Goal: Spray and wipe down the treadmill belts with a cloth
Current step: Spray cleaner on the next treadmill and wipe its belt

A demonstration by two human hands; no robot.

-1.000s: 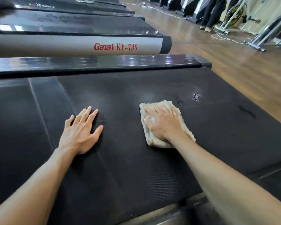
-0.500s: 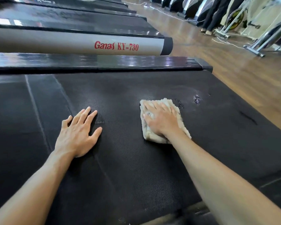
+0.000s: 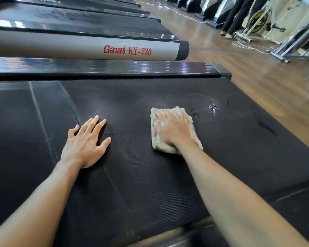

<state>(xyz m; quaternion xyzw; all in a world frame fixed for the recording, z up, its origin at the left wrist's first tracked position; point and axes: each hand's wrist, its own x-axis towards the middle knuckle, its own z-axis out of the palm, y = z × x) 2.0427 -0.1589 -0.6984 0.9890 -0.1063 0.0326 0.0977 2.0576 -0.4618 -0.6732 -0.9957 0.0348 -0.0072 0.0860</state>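
Observation:
A black textured treadmill belt [image 3: 168, 184] fills most of the head view. A folded beige cloth [image 3: 194, 138] lies flat on it, right of centre. My right hand [image 3: 173, 130] presses down on the cloth with its fingers spread flat. My left hand [image 3: 86, 142] rests palm down on the bare belt, to the left of the cloth, fingers straight. Small wet spots [image 3: 213, 109] glisten on the belt just right of the cloth. No spray bottle is in view.
A glossy black side rail [image 3: 114, 68] borders the belt's far edge. Beyond it runs a grey treadmill rail marked "Ganas KY-730" [image 3: 127, 50]. Wooden floor [image 3: 257, 77] lies to the right, with exercise bikes [image 3: 259, 22] and a person's legs [image 3: 232, 16] at the back.
My right hand and the cloth have slid slightly away from me, toward the far rail. My left hand has stayed flat on the belt.

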